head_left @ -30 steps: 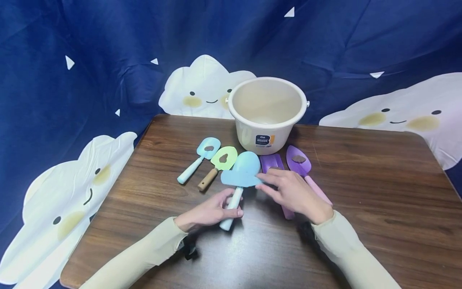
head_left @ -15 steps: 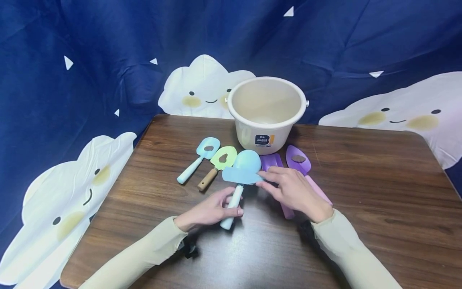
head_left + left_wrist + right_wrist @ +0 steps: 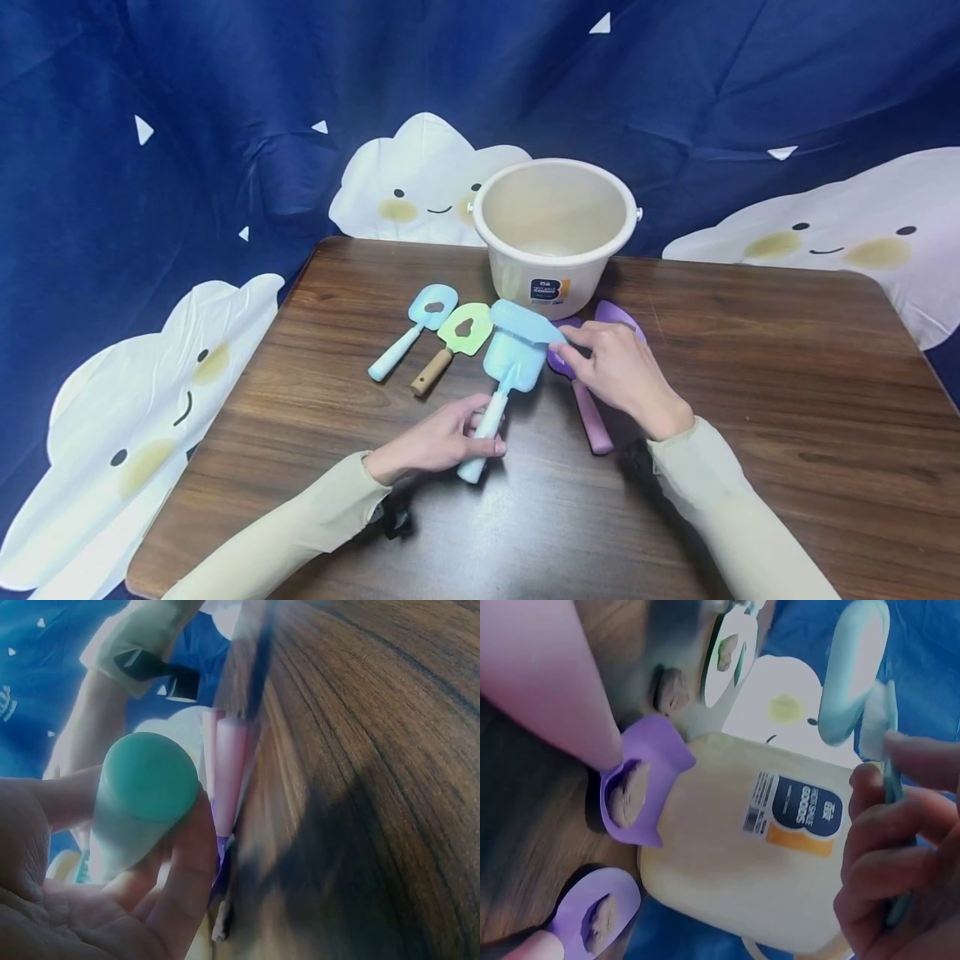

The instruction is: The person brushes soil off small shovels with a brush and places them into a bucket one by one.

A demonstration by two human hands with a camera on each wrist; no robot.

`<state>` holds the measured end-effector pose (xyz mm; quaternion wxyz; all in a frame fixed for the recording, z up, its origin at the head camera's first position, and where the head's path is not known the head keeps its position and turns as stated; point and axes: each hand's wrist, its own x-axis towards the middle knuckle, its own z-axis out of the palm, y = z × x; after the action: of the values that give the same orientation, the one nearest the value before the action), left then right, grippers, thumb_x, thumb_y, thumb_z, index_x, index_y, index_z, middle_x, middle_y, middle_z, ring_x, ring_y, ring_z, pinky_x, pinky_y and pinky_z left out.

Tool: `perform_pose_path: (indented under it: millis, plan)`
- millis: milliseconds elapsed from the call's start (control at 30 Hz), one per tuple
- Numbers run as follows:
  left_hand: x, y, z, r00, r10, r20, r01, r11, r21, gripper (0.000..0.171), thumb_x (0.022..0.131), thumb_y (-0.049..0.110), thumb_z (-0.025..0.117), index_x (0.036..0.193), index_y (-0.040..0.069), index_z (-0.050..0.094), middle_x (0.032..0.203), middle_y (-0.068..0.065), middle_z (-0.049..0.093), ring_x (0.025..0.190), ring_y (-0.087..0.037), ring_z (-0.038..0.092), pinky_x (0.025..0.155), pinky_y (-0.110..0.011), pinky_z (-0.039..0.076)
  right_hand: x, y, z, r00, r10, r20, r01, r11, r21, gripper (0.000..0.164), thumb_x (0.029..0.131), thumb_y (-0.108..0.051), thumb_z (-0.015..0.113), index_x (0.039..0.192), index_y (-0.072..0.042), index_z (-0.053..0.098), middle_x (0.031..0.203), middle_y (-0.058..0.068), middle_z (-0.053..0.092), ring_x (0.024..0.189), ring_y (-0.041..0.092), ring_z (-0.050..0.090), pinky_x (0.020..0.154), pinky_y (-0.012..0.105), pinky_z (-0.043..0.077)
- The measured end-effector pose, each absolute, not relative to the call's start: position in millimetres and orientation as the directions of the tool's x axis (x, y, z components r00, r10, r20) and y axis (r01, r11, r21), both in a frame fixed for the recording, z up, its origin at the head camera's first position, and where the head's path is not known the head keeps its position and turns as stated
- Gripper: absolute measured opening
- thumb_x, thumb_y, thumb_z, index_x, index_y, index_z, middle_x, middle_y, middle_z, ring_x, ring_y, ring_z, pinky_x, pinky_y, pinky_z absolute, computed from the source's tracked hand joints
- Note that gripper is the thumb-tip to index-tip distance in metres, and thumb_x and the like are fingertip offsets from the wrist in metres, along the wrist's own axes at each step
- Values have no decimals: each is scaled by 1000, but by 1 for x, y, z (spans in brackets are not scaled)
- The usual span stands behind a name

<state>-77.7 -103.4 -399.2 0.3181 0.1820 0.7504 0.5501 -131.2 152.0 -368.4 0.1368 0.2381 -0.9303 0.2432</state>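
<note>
My left hand (image 3: 450,432) grips the pale handle (image 3: 486,429) of a light blue garden trowel, its blade (image 3: 517,358) tilted up toward the bucket. In the left wrist view, the fingers curl round the handle, whose green butt end (image 3: 150,776) faces the camera. With my right hand (image 3: 618,371) I pinch one end of a flat, light blue cloth (image 3: 525,321), which lies across the tip of the blade and hides it. In the right wrist view, the cloth (image 3: 891,769) shows edge-on beside the trowel blade (image 3: 851,675).
A beige bucket (image 3: 525,279) stands behind the hands. A small blue trowel (image 3: 393,354) and a green one (image 3: 433,371) lie left. Beneath my right hand lie a purple scoop with a pink handle (image 3: 591,417) and a purple trowel (image 3: 618,315). Brown lumps sit on these blades.
The cloth has moved up the blade from near the handle to the tip, uncovering the blade's lower part. My right hand has shifted up and right; the left hand has stayed in place.
</note>
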Motion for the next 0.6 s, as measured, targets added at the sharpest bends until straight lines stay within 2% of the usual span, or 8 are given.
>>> perform_pose_path:
  millis: [233, 433, 600]
  plan:
    - [-77, -103, -399, -716, 630, -300, -103, 329, 939, 33, 90, 8, 65, 113, -7, 46, 93, -32, 65, 64, -11, 61, 57, -21, 50, -136, 161, -370, -885, -292, 363, -431, 809, -399, 27, 91, -30, 65, 109, -12, 73, 83, 4, 72, 76, 27, 64, 63, 46, 50]
    - [-79, -105, -402, -709, 636, -304, -180, 254, 950, 31, 90, 3, 63, 112, -9, 43, 94, -35, 61, 67, -17, 66, 63, -29, 57, -136, 162, -373, -859, -314, 404, -483, 759, -436, 23, 90, -25, 68, 107, -12, 74, 72, -1, 65, 66, 17, 54, 59, 33, 44]
    - [-81, -107, -399, -709, 639, -299, -207, 217, 954, 32, 91, 3, 62, 113, -11, 43, 93, -28, 60, 71, -19, 68, 68, -33, 59, -132, 161, -378, -783, -404, 473, -607, 664, -437, 17, 86, -23, 73, 101, -15, 74, 73, -7, 62, 66, 12, 54, 61, 26, 44]
